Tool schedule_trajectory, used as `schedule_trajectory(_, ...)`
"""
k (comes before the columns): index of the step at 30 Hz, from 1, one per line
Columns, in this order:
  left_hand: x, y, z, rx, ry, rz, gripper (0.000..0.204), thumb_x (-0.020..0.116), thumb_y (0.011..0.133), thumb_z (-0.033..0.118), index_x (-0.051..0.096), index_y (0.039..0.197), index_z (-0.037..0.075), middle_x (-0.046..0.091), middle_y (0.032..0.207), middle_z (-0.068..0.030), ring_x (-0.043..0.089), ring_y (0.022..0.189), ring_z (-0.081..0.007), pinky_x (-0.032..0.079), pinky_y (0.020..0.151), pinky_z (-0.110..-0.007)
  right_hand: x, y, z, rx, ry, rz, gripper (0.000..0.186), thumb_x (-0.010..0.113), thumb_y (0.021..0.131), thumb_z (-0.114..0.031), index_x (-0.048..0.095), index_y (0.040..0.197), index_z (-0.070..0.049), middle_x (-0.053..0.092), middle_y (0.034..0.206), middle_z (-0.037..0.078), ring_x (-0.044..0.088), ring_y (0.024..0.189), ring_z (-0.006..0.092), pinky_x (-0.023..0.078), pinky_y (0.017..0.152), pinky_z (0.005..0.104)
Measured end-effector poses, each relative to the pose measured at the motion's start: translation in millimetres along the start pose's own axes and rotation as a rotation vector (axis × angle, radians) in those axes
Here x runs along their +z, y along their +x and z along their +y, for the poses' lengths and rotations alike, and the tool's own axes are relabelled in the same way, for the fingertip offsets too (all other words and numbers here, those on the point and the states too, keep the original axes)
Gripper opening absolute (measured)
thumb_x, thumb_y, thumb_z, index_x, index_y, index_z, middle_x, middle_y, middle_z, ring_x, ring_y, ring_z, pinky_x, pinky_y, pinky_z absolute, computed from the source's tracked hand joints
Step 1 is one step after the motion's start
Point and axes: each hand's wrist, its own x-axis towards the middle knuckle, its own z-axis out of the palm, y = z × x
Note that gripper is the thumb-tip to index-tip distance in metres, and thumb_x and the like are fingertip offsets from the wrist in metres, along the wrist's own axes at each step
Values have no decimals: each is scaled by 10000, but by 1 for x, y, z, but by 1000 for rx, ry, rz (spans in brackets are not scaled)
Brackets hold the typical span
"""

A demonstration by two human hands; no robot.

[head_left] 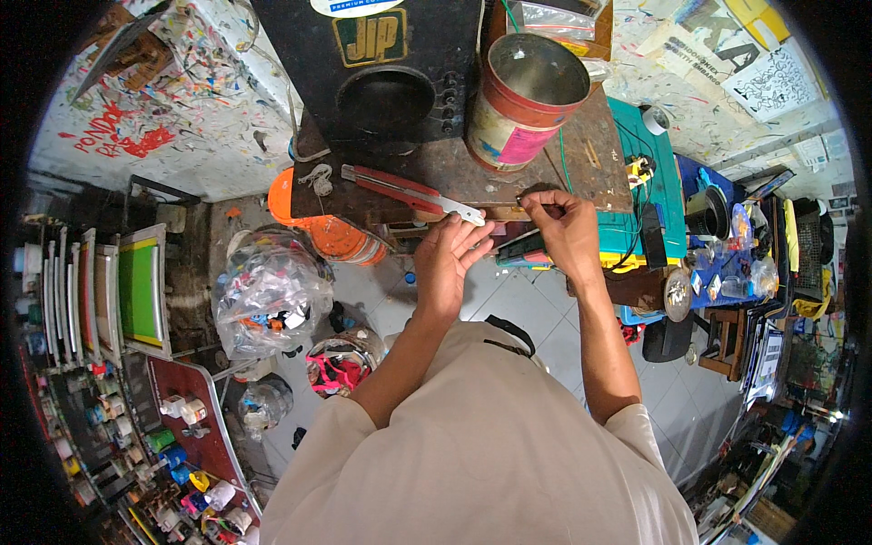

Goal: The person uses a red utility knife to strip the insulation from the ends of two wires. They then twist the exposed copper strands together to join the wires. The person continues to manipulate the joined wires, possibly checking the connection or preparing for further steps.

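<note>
While the right hand has its thumb and forefinger pressed together on what looks like a small dark piece, just above the table edge near the centre of the frame, the left hand sits lower and further left, palm turned up, fingers loosely extended and slightly parted. A red utility knife slants along the front of the worn wooden table, its dark end toward the upper left and its pale end down by the left fingertips. Whether those fingers grip that end or merely lie beside it, I cannot tell.

The step in hand seems to be fine handling of the knife and the small piece; what the piece is, I cannot make out. A next move would probably call for a steady hold on the knife body and a careful pinch, with fingertips clear of any cutting edge.

The knife lies mostly beyond and to the left of the left hand, apart from the right. Behind it, at upper centre, stand a black speaker cabinet and a red-rimmed metal can.
</note>
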Motion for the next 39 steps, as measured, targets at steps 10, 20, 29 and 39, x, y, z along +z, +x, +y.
schedule_trajectory(10, -2, 2, -2, 34, 45, 17, 389, 602, 962, 305, 517, 1163, -16, 607, 1160, -200, 631, 1097, -321, 540, 923, -418, 17, -18, -27, 83, 235, -195, 171, 685, 875, -114, 716, 944, 39, 697, 764, 79, 596, 652, 76, 475, 568, 241)
schedule_trajectory(20, -1, 3, -2, 25, 25, 78, 284, 626, 960, 281, 580, 1077, 27, 648, 1043, -108, 666, 984, -226, 572, 812, -359, 39, -17, -24, 22, 98, -199, 173, 680, 872, -107, 707, 946, 47, 695, 789, 73, 603, 691, 82, 480, 608, 241)
schedule_trajectory(29, 0, 3, -1, 43, 35, 72, 274, 630, 957, 267, 573, 1089, 34, 660, 1062, -110, 676, 979, -225, 567, 794, -353, 41, -17, -28, 28, 64, -158, 177, 687, 849, -122, 713, 906, 44, 691, 748, 101, 612, 644, 106, 476, 568, 265)
schedule_trajectory(39, 1, 0, 1, 34, 27, 76, 254, 628, 957, 261, 586, 1074, 39, 663, 1068, -114, 671, 1001, -229, 556, 831, -364, 47, -17, -37, -48, -102, -78, 137, 705, 793, -103, 722, 852, 20, 695, 736, 135, 662, 653, 163, 506, 622, 308)
